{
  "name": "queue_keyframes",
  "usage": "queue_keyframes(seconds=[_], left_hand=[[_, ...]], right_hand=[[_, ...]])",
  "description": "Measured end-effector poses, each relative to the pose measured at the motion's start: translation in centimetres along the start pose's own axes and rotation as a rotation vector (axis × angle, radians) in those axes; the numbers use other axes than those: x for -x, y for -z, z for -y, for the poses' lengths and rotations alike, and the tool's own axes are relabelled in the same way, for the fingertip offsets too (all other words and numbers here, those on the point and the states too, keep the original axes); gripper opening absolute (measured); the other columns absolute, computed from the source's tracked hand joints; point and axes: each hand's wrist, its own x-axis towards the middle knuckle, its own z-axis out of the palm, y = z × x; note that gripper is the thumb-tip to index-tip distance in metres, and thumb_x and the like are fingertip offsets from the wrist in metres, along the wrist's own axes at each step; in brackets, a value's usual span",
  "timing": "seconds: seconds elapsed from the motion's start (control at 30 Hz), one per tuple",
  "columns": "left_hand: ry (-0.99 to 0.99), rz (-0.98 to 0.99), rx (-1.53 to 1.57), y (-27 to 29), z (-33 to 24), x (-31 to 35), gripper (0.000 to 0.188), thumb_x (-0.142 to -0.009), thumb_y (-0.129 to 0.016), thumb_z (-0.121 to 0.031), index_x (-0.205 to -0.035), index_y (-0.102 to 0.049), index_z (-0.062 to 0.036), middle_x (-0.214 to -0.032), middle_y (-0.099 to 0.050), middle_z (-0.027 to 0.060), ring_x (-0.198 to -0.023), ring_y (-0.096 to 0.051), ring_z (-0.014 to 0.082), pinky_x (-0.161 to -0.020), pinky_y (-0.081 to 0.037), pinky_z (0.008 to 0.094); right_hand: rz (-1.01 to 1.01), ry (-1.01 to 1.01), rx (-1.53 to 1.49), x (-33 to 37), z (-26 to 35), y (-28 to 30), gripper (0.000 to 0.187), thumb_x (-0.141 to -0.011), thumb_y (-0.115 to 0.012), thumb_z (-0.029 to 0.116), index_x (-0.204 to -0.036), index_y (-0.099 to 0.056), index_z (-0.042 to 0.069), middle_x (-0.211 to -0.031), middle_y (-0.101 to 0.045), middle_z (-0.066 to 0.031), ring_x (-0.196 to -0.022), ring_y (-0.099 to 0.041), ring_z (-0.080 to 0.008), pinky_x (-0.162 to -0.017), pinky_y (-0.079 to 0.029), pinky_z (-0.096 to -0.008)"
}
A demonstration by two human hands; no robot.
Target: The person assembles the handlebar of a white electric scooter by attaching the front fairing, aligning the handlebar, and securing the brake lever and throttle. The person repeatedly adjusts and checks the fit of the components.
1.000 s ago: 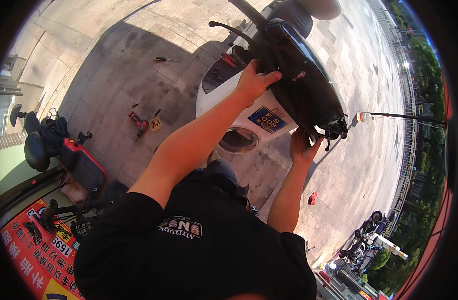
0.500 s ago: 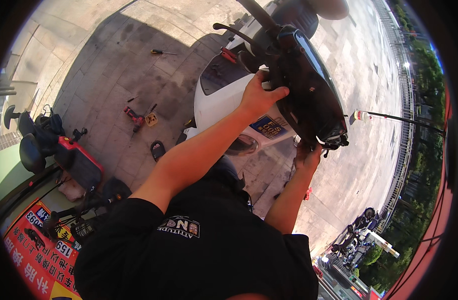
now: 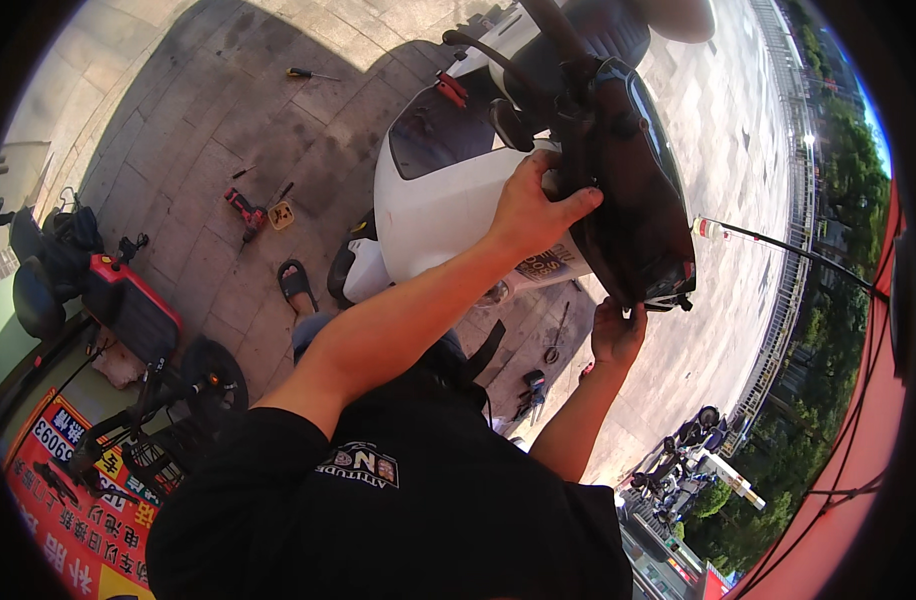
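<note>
A scooter with a white front body (image 3: 433, 205) stands before me, its dark glossy handlebar cover (image 3: 633, 170) lying across my view at the upper right. My left hand (image 3: 543, 205) holds the near edge of that cover; the thumb rests on the dark face and the other fingers pass behind it, partly hidden. At the cover's lower end my right hand (image 3: 618, 335) pinches the rim with its fingertips. Just beyond my left hand are a brake lever (image 3: 483, 55) and a dark rounded part (image 3: 510, 125). Pliers with red handles (image 3: 451, 90) rest on the scooter.
On the paving lie a red-and-black power drill (image 3: 245, 213), a small yellowish tray (image 3: 281, 215), and a screwdriver (image 3: 311, 75). A red-and-black electric bike (image 3: 133, 300) stands at the left. Another tool (image 3: 533, 392) lies on the ground below my right hand. A railing (image 3: 798, 200) runs along the right.
My view has shifted, bringing more ground near my right forearm into sight. Both hands keep their hold on the cover; the right fingers are now at its lower rim.
</note>
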Motion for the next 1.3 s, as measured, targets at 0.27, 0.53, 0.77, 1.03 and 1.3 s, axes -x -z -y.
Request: queue_keyframes(seconds=[0.27,0.53,0.77,1.03,1.3], left_hand=[[0.079,-0.056,-0.021,0.4,-0.3,0.2,0.049,-0.081,-0.078,-0.020,-0.120,-0.059,0.0022,-0.098,-0.071,0.0103,-0.087,-0.069,0.0160,-0.079,-0.054,0.0293],[0.039,-0.037,-0.050,1.1,-0.3,-0.3,0.044,-0.081,-0.079,-0.019,-0.115,-0.061,0.0022,-0.100,-0.071,0.0106,-0.091,-0.069,0.0168,-0.082,-0.053,0.0288],[0.048,-0.006,0.108,0.1,-0.4,-0.3,0.040,-0.085,-0.079,-0.021,-0.114,-0.062,0.0000,-0.101,-0.070,0.0073,-0.089,-0.064,0.0128,-0.081,-0.052,0.0273],[0.067,-0.005,0.025,0.0,-1.4,-1.0,0.050,-0.081,-0.083,-0.035,-0.112,-0.064,-0.0013,-0.099,-0.069,0.0048,-0.084,-0.063,0.0113,-0.070,-0.052,0.0266],[0.099,-0.069,0.069,-0.2,-1.1,-0.3,0.046,-0.080,-0.085,-0.034,-0.106,-0.065,-0.0031,-0.090,-0.066,0.0033,-0.076,-0.059,0.0102,-0.066,-0.050,0.0259]], right_hand=[[0.061,0.055,-0.024,-0.8,-1.5,1.6,0.027,-0.089,-0.068,0.027,-0.109,-0.064,0.009,-0.099,-0.070,-0.0066,-0.086,-0.063,-0.0199,-0.074,-0.050,-0.0335],[0.083,0.172,-0.023,-1.2,-2.7,2.3,0.037,-0.092,-0.067,0.030,-0.123,-0.062,0.010,-0.116,-0.068,-0.0052,-0.096,-0.062,-0.0177,-0.077,-0.048,-0.0314],[0.118,0.167,-0.046,-2.1,-2.7,3.0,0.057,-0.090,-0.071,0.034,-0.139,-0.051,0.013,-0.135,-0.057,-0.0051,-0.112,-0.055,-0.0181,-0.084,-0.045,-0.0322],[0.045,0.218,0.019,-1.5,-2.7,1.4,0.049,-0.090,-0.068,0.051,-0.123,-0.062,0.014,-0.117,-0.065,-0.0018,-0.105,-0.059,-0.0197,-0.086,-0.048,-0.0346],[0.013,0.121,0.007,-1.8,-1.1,1.6,0.060,-0.088,-0.073,0.047,-0.130,-0.055,0.009,-0.125,-0.061,-0.0077,-0.111,-0.057,-0.0216,-0.092,-0.048,-0.0373]])
